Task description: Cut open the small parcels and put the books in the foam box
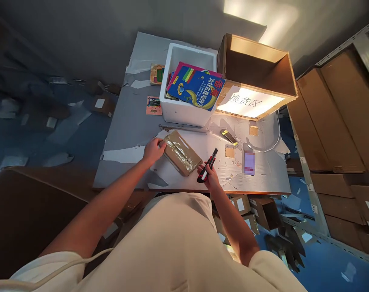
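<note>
A flat brown cardboard parcel [182, 154] with shiny clear tape lies on the table in front of me. My left hand [154, 150] pinches its upper left corner, fingers closed. In my right hand [211, 173] is a black and red utility knife [207, 167], its tip pointing up and away from me. That hand is beside the parcel's lower right corner; whether its fingers touch the box I cannot tell. Beyond the parcel stands a white foam box [187, 114] holding several books, a blue book [199, 87] on top.
A yellow and black utility knife [228, 137] and a blurred purple item [249, 163] lie on the table's right side. An open cardboard box [257, 97] with a paper sign stands at the back. Shelves of boxes [339, 117] are on the right. Cartons litter the floor.
</note>
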A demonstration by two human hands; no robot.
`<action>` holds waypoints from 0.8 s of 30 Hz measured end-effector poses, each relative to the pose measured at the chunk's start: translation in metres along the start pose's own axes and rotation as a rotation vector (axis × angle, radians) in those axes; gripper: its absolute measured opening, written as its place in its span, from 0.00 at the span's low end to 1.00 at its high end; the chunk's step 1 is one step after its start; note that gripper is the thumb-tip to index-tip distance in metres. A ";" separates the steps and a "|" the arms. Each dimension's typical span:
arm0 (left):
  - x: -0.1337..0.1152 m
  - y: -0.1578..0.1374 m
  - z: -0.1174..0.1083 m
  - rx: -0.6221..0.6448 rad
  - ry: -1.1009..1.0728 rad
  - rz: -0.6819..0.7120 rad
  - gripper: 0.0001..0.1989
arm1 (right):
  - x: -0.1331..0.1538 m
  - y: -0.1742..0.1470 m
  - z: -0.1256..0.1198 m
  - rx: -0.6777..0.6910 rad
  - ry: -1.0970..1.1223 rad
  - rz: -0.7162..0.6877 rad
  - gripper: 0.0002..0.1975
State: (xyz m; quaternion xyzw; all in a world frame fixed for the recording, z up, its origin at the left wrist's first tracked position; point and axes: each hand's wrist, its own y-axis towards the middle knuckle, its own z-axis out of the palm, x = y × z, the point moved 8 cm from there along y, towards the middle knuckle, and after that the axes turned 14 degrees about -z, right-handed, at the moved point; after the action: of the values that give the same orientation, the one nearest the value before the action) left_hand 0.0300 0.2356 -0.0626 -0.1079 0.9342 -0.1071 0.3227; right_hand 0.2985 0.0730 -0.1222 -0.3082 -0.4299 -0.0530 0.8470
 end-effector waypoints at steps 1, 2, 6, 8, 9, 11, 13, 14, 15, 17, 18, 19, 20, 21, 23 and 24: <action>0.016 -0.013 -0.003 -0.018 -0.026 -0.048 0.15 | 0.008 0.012 0.005 0.008 -0.007 -0.038 0.13; 0.031 -0.027 -0.003 -0.028 -0.049 -0.089 0.15 | 0.015 0.023 0.011 0.019 -0.024 -0.072 0.14; 0.063 -0.072 0.010 -0.043 -0.134 -0.247 0.22 | 0.032 0.053 0.032 0.083 -0.196 -0.160 0.18; 0.054 -0.079 0.007 -0.132 -0.147 -0.183 0.28 | 0.043 0.055 0.033 0.124 -0.339 -0.218 0.18; 0.043 -0.079 0.004 -0.177 -0.128 -0.094 0.31 | 0.049 0.052 0.031 0.142 -0.433 -0.252 0.18; 0.014 -0.076 0.002 -0.194 -0.023 0.157 0.34 | 0.063 0.039 0.021 0.179 -0.653 -0.307 0.19; -0.011 -0.073 0.011 -0.087 0.133 0.397 0.36 | 0.072 0.021 0.011 0.245 -0.860 -0.315 0.25; -0.018 -0.071 0.017 -0.023 0.205 0.473 0.38 | 0.074 0.011 0.008 0.295 -0.937 -0.306 0.29; -0.021 -0.070 0.023 0.025 0.266 0.513 0.41 | 0.075 0.002 0.006 0.350 -0.994 -0.295 0.32; -0.022 -0.065 0.030 0.067 0.346 0.509 0.48 | 0.074 -0.012 0.006 0.436 -1.059 -0.280 0.35; -0.021 -0.064 0.032 0.068 0.367 0.487 0.51 | 0.072 -0.016 0.006 0.463 -1.071 -0.271 0.35; -0.019 -0.063 0.034 0.066 0.379 0.465 0.53 | 0.070 -0.019 0.007 0.475 -1.072 -0.258 0.34; -0.018 -0.063 0.035 0.065 0.386 0.449 0.54 | 0.067 -0.020 0.007 0.479 -1.067 -0.243 0.34; -0.017 -0.064 0.036 0.064 0.387 0.440 0.54 | 0.065 -0.020 0.007 0.481 -1.059 -0.226 0.34; -0.017 -0.066 0.037 0.064 0.383 0.436 0.54 | 0.061 -0.021 0.007 0.491 -1.052 -0.206 0.35; -0.017 -0.066 0.037 0.063 0.381 0.437 0.54 | 0.061 -0.021 0.007 0.493 -1.053 -0.210 0.35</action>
State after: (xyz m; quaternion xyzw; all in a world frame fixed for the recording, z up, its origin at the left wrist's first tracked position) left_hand 0.0748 0.1721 -0.0631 0.1277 0.9753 -0.0822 0.1602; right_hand 0.3246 0.0707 -0.0631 -0.0431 -0.8204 0.1250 0.5564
